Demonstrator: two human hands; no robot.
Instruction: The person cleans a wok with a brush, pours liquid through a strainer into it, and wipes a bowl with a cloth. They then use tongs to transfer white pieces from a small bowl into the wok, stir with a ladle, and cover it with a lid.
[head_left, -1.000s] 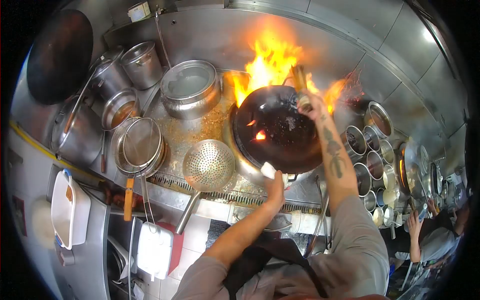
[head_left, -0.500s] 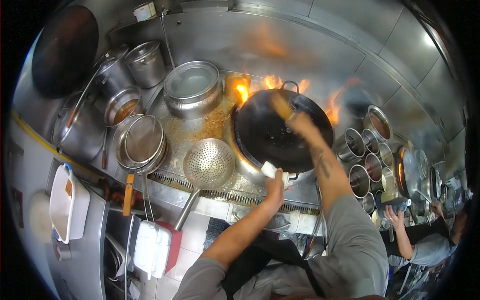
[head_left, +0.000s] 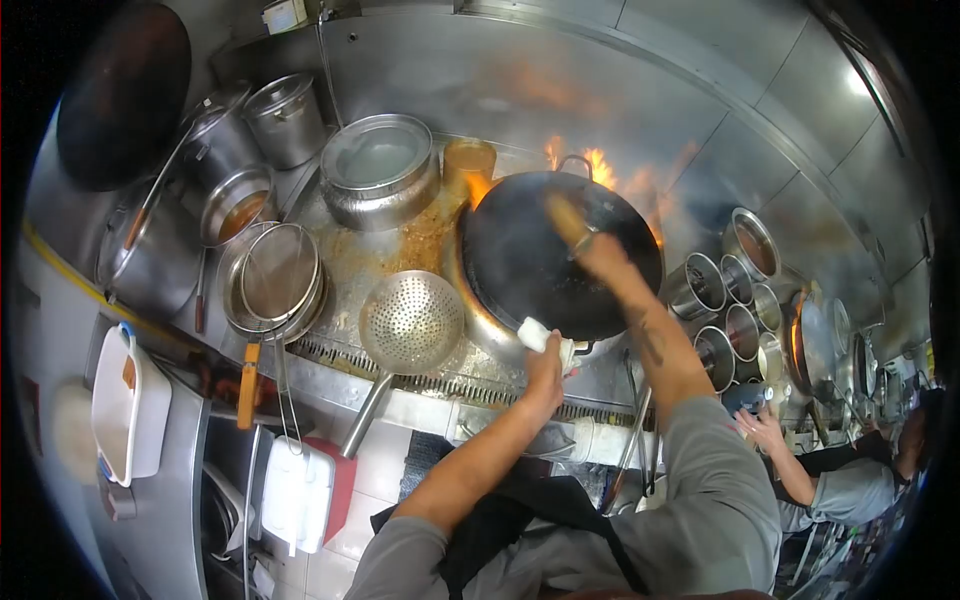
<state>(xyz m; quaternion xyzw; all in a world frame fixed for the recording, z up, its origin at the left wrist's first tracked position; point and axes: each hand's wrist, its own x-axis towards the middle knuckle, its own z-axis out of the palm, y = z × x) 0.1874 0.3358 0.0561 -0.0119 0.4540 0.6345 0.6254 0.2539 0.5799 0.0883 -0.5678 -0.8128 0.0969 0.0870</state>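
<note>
A large black wok point(head_left: 520, 265) sits on the burner, tilted slightly, with flames rising behind its far rim. My left hand point(head_left: 546, 368) is closed around a folded white cloth point(head_left: 537, 336) at the wok's near handle. Over the wok's interior, my right hand point(head_left: 602, 258) grips a tan wok brush point(head_left: 567, 220), which is smeared by motion. The wok's inside looks dark, and no food shows in it. Just left of the wok lies a perforated metal strainer point(head_left: 411, 322), its handle pointing toward me.
Wire-mesh strainers point(head_left: 281, 272) rest over a pot on the left. A lidded steel pot point(head_left: 378, 185) stands behind. Several metal containers point(head_left: 741, 333) crowd the right side, where a co-worker's hand point(head_left: 765, 430) holds a dark bottle. Flames point(head_left: 600, 168) burn behind the wok.
My right hand and the brush have shifted slightly within the wok. Flames at the left rim have shrunk. The co-worker's hand and bottle have moved left. The view has shifted a little.
</note>
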